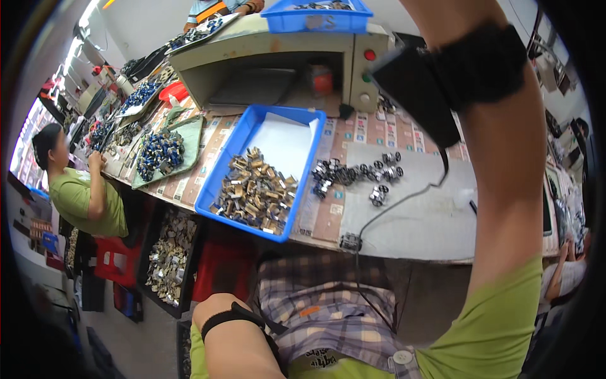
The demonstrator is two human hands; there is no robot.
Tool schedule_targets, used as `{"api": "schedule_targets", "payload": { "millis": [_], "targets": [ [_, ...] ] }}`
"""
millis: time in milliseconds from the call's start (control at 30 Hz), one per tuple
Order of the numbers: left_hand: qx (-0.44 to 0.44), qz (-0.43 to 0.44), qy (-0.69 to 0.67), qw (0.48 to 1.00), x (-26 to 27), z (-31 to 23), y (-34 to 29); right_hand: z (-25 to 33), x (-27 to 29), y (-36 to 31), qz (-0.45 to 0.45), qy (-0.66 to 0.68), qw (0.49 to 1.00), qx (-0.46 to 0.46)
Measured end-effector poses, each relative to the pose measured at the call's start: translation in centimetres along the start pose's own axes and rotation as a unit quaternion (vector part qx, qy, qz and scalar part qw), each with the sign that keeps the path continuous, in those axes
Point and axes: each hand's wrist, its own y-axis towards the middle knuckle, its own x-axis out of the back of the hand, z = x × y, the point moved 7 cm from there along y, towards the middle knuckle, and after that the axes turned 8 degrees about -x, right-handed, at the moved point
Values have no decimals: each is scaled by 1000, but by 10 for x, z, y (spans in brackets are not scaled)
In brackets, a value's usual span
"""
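Observation:
My right arm is raised up the right side and crosses the top edge; its hand lies outside the picture. A black wrist strap wraps it, with a black box-shaped device attached. From that device a thin black cable runs down over the table edge to my lap. My left arm is bent low in front of me with a black band round it, its hand out of sight. Closest on the bench are a blue tray of brass-coloured metal parts and several small black-and-silver parts.
A beige machine housing stands behind the tray, carrying another blue tray. Left of it lies a pile of blue-and-silver parts on a green sheet. Below is a black crate of metal pieces. A co-worker sits at left.

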Motion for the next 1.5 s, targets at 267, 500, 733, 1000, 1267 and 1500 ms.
{"api": "schedule_targets", "payload": {
  "millis": [267, 500, 733, 1000, 1267, 1500],
  "targets": [
    [146, 283, 318, 893, 26, 62, -46, -21, 45, -38, -18, 53, 998, 5],
    [346, 227, 703, 578, 192, 150, -205, -31, 91, -63, -25, 58, 998, 11],
    [338, 214, 710, 580, 224, 175, -219, -24, 142, -87, -47, 16, 999, 10],
    [359, 126, 712, 590, 256, 173, -200, -19, 186, -125, -48, 14, 998, 26],
    [285, 81, 782, 548, 268, 174, -196, -39, 243, -201, -77, 49, 996, 15],
    [309, 25, 770, 558, 272, 163, -200, -24, 287, -279, -137, 32, 990, 28]
  ]
}}
